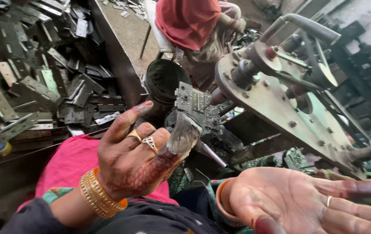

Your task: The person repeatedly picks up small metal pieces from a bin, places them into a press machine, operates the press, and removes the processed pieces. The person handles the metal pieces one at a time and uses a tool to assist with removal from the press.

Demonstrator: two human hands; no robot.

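Lever handle (184, 136) of the press — gripped in the left hand, right hand empty.

Left hand (131, 162), ringed and bangled, is closed around the shiny worn handle, forefinger lifted off it; the right hand (298, 199) lies palm-up and open, holding nothing. Just beyond the handle a perforated hinge plate (192, 99) sits at the machine's (276, 99) die, beside a black bucket (164, 80). Loose hinge plates (42, 82) heap the bench on the left. The work looks paused between strokes — a further stroke would call for a firm pull on the lever.
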